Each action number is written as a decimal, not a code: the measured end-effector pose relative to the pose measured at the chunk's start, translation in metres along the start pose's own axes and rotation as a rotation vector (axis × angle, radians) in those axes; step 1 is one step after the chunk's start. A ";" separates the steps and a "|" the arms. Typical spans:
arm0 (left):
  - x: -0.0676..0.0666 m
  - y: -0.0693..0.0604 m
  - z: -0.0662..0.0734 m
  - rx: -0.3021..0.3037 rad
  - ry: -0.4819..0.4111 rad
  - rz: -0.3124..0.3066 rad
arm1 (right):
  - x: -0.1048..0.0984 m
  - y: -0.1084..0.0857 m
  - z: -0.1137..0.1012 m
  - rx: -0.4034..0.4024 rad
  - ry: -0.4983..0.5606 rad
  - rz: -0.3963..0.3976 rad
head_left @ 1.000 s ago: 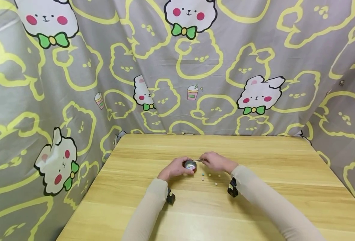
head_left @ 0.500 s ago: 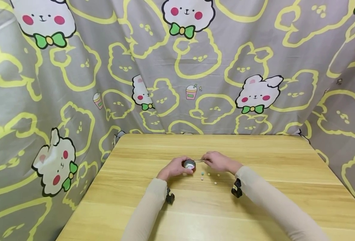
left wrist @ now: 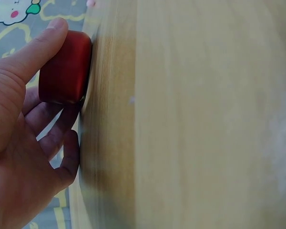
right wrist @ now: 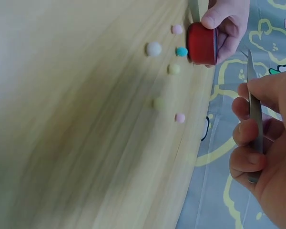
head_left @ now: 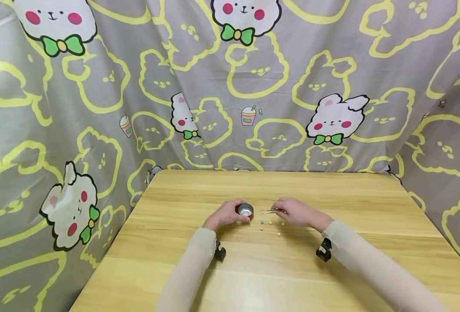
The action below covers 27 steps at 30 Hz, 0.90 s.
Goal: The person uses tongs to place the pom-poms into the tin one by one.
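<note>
My left hand holds a small round red tin, thumb on one side and fingers on the other. Its open top faces up on the table, with something pale inside. Metal tweezers are gripped in my right hand, to the right of the tin. Their tips stand slightly apart, and I see nothing between them. Small balls lie on the table near the tin: teal, white, pink, pale yellow and others.
The wooden table spreads around both hands. A grey curtain with yellow outlines and white cartoon animals hangs behind the table and at its sides. Black wrist cameras sit below both wrists, one at the left wrist.
The right hand has drawn the tweezers away from the tin's top, to the right and slightly down. The left hand keeps holding the tin in about the same place.
</note>
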State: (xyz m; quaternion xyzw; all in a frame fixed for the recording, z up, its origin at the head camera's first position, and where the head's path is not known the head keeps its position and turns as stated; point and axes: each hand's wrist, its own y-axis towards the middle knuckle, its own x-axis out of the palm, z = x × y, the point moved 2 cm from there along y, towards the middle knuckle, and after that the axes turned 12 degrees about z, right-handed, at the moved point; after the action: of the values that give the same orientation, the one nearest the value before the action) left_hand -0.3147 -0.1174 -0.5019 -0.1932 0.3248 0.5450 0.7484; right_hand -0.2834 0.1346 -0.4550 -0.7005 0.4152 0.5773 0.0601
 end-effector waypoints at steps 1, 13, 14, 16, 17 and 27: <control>0.000 0.000 0.000 -0.001 -0.001 -0.001 | -0.001 -0.003 0.001 -0.003 0.003 0.000; 0.001 0.000 0.000 -0.002 0.010 -0.006 | -0.003 -0.038 0.000 -0.031 -0.040 0.006; 0.001 0.000 0.000 -0.004 0.009 -0.005 | -0.002 -0.040 0.000 -0.028 -0.042 0.001; 0.001 0.000 0.000 -0.010 0.009 -0.003 | -0.002 -0.044 0.000 -0.020 -0.041 -0.007; 0.000 0.000 0.000 -0.012 0.009 -0.002 | -0.002 -0.046 0.000 -0.018 -0.040 -0.008; 0.000 0.000 0.001 -0.012 0.008 0.000 | 0.007 -0.063 0.003 -0.039 -0.039 0.016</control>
State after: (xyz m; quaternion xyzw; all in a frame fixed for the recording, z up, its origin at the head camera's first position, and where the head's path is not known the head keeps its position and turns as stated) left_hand -0.3137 -0.1164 -0.5012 -0.1996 0.3244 0.5464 0.7459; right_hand -0.2449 0.1738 -0.4868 -0.6868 0.4082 0.5993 0.0497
